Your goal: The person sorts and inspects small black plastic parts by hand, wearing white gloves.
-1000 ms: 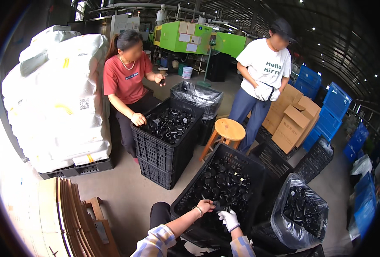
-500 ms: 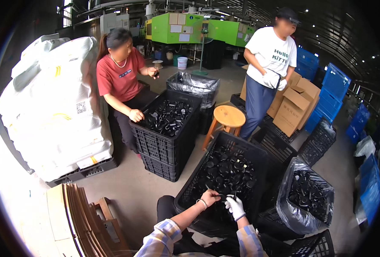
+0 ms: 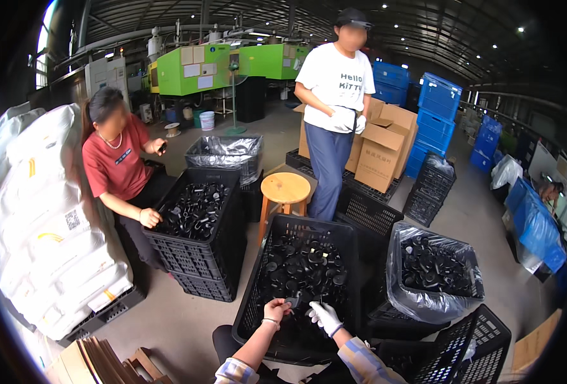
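My bare left hand (image 3: 277,310) pinches a round black plastic part (image 3: 291,302) above a large black crate (image 3: 356,269). In front of me, that crate holds a heap of similar black parts (image 3: 306,265), with a few tiny pale bits among them. Just to the right, my right hand (image 3: 325,318) wears a white glove. Its fingers are closed together over the heap, and whatever they hold is too small to make out. A narrow gap separates the two hands.
At right stands a plastic-lined crate (image 3: 395,301) of black parts. A wooden stool (image 3: 285,187) is beyond my crate. One person (image 3: 120,160) sits at a stacked crate (image 3: 190,265) on the left; another person (image 3: 338,83) stands ahead near cardboard boxes (image 3: 379,153). White sacks (image 3: 47,237) are piled far left.
The view has turned right, so the surroundings sit further left. My hands have moved apart; the left now holds the round part away from the gloved right.
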The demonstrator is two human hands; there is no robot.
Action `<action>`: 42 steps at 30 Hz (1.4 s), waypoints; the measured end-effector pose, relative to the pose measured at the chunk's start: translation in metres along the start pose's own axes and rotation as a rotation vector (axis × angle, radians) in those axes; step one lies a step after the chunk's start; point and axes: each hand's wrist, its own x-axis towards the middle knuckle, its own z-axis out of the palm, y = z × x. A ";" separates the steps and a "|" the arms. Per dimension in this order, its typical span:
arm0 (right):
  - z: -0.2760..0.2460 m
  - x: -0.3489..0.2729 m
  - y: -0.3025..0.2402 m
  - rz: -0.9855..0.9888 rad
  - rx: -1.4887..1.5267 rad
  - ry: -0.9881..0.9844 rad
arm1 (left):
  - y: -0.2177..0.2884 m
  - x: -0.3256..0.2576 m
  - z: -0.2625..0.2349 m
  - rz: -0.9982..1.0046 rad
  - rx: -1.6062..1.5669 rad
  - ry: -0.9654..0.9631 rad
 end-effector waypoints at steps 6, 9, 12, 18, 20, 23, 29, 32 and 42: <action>-0.002 0.000 -0.005 -0.032 -0.007 -0.008 | 0.021 0.003 -0.006 -0.113 -0.316 -0.102; 0.001 0.001 0.002 -0.016 -0.047 0.004 | 0.032 -0.003 -0.009 -0.053 -0.489 -0.161; 0.003 0.003 -0.001 0.003 -0.023 -0.010 | 0.058 -0.004 -0.007 -0.026 -0.398 -0.133; 0.002 0.000 -0.002 -0.035 -0.009 -0.021 | 0.080 -0.005 -0.013 0.146 -0.300 0.017; 0.001 0.000 -0.001 -0.036 -0.007 -0.018 | 0.087 0.000 -0.021 0.090 -0.368 0.002; 0.000 -0.001 -0.002 -0.038 -0.010 -0.024 | 0.095 0.010 -0.040 -0.039 -0.485 0.008; 0.006 -0.001 -0.006 -0.007 -0.010 -0.065 | 0.111 0.008 -0.059 0.075 -0.541 0.044; 0.005 -0.006 -0.015 -0.052 0.003 -0.174 | 0.107 -0.001 -0.053 0.066 -0.261 -0.094; 0.018 -0.026 -0.031 -0.194 -0.321 -0.467 | 0.046 -0.016 -0.020 -0.049 0.180 -0.581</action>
